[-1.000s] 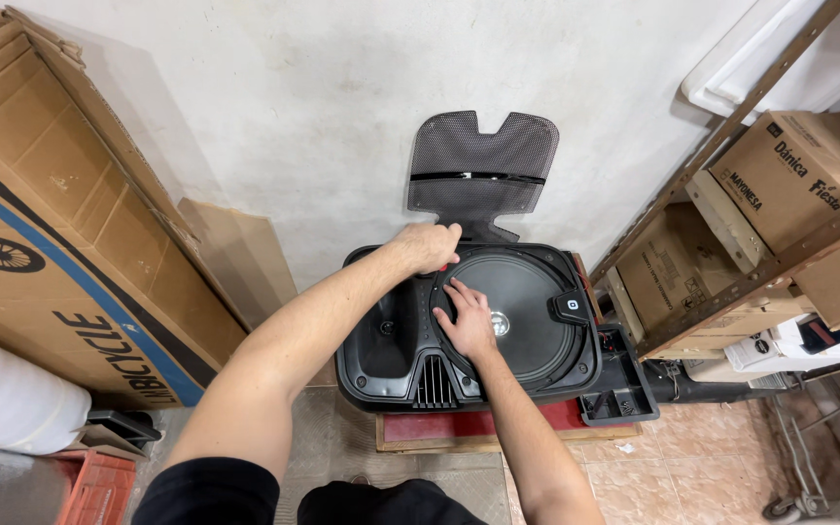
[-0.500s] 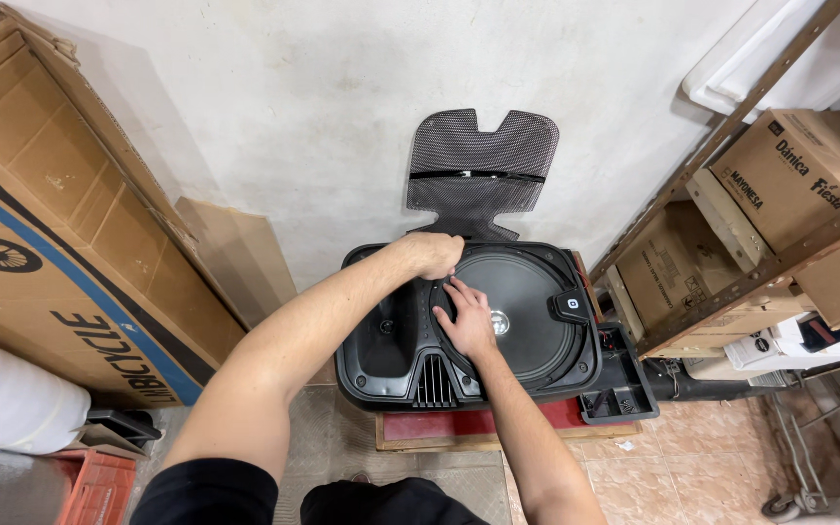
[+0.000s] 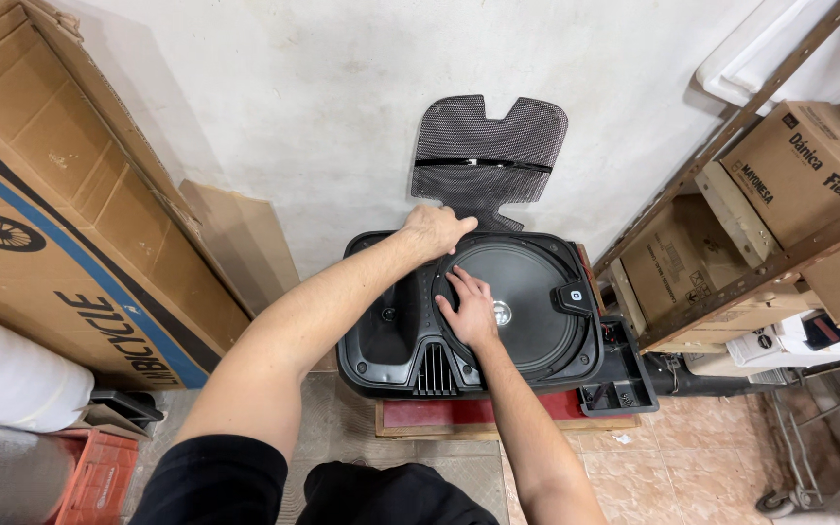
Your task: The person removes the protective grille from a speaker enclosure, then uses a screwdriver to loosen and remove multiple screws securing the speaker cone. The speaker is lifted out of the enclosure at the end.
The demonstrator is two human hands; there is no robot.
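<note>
Bright, even light — sharp focus, soft shadows — wide-angle bending at edges.

A black speaker cabinet [image 3: 469, 316] lay face up on a low wooden stand [image 3: 498, 416], hemmed in on three sides: large cardboard boxes [image 3: 60, 224] leaned close at the left, a metal shelf rack [image 3: 731, 243] crowded the right, and a mesh grille [image 3: 488, 156] stood against the wall [image 3: 294, 107] just behind. Open floor tiles [image 3: 692, 467] in front offered the only clear approach.
</note>
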